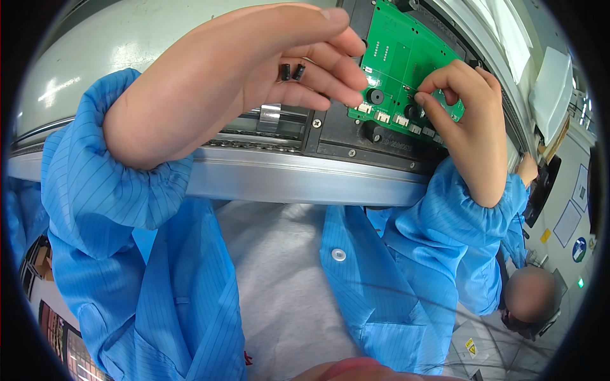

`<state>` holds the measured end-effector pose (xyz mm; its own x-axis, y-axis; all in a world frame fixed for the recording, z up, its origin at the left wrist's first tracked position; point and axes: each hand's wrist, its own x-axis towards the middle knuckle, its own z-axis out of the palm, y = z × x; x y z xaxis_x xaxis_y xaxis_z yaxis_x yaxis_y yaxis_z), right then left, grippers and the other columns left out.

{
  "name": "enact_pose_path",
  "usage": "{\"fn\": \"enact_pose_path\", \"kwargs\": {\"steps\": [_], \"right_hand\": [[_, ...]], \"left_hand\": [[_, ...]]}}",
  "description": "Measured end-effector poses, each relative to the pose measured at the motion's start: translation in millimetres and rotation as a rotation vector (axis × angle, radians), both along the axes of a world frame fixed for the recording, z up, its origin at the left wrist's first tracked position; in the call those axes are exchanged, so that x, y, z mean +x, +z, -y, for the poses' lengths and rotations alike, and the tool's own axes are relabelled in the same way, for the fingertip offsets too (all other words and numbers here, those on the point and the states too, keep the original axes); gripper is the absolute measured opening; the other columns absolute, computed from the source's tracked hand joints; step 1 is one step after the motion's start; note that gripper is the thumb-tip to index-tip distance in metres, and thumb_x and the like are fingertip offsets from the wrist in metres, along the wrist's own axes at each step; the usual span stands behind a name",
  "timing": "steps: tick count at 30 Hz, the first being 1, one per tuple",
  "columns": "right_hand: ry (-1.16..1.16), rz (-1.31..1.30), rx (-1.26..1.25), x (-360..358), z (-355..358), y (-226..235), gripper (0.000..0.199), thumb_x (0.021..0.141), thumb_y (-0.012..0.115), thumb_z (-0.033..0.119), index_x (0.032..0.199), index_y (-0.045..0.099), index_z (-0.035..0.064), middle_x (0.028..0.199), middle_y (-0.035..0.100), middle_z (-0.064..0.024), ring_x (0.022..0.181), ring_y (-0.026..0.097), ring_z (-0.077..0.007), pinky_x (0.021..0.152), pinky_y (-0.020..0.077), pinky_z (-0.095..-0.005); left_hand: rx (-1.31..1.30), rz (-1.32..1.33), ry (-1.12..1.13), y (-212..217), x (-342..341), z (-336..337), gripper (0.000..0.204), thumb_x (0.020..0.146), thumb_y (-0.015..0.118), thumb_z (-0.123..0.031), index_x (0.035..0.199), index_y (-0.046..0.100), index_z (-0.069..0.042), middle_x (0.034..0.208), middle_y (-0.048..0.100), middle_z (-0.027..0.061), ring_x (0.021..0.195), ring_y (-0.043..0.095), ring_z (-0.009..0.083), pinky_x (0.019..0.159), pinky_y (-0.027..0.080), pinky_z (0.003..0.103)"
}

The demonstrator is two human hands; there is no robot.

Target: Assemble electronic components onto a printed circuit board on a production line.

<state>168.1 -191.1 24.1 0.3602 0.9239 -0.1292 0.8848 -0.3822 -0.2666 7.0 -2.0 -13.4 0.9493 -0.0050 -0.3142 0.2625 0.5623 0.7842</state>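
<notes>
My left hand (254, 63) is cupped above the left end of the work, its fingers half curled. Two small black cylindrical capacitors (292, 72) with thin wire leads lie against those fingers. Over a green circuit board (397, 66), my right hand (467, 105) has thumb and forefinger pinched together low over the parts. Whatever sits between those fingertips, if anything, is hidden. Just beneath them is a black round part (414, 113), partly covered by the thumb. A round black buzzer (375, 96) and several white connectors (400, 119) stand along the board's near edge.
A black screwed-down fixture frame (330, 130) surrounds the board. Silver conveyor rails (305, 174) run between it and my body. A glossy pale surface (108, 70) lies at the far left. Another person (530, 295) is at the right, in blue sleeves.
</notes>
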Motion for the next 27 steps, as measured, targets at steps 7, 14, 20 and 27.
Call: {"fn": "enact_pose_path", "kwargs": {"steps": [7, 14, 20, 27], "right_hand": [[0.012, -0.142, 0.492, -28, -16, 0, 0.015, 0.069, 0.068, 0.003, 0.083, 0.064, 0.0041, 0.079, 0.057, -0.0027, 0.069, 0.046, -0.0165, 0.091, 0.0328, -0.0335], [0.316, -0.03, 0.448, -49, -38, -8, 0.019, 0.068, 0.072, 0.008, 0.087, 0.067, 0.0059, 0.083, 0.058, -0.0044, 0.076, 0.051, -0.0175, 0.092, 0.0319, -0.0389], [0.292, -0.036, 0.454, -55, -30, -13, 0.019, 0.068, 0.073, 0.01, 0.086, 0.068, 0.0068, 0.087, 0.058, -0.0049, 0.077, 0.051, -0.0182, 0.093, 0.032, -0.0397], [0.285, -0.006, 0.47, -53, -28, -12, 0.02, 0.067, 0.074, 0.01, 0.086, 0.067, 0.0065, 0.09, 0.058, -0.0051, 0.079, 0.052, -0.0187, 0.093, 0.0329, -0.0403]], "left_hand": [[-0.14, 0.013, 0.01, 8, -11, 10, 0.063, 0.096, 0.026, -0.048, 0.129, 0.043, 0.003, 0.117, 0.054, 0.0206, 0.105, 0.056, 0.0249, 0.091, 0.043, 0.031], [-0.351, 0.052, 0.04, 9, -15, 5, 0.071, 0.096, 0.023, -0.053, 0.134, 0.038, 0.005, 0.126, 0.049, 0.0206, 0.113, 0.051, 0.0242, 0.096, 0.04, 0.031], [-0.398, 0.384, 0.077, -20, -22, 19, 0.068, 0.096, 0.024, -0.052, 0.131, 0.041, 0.005, 0.123, 0.052, 0.018, 0.109, 0.053, 0.024, 0.092, 0.042, 0.032], [-0.449, 0.058, -0.069, -2, -13, 3, 0.075, 0.095, 0.018, -0.049, 0.141, 0.007, 0.009, 0.147, 0.013, 0.0282, 0.138, 0.02, 0.0349, 0.114, 0.016, 0.039]]}}
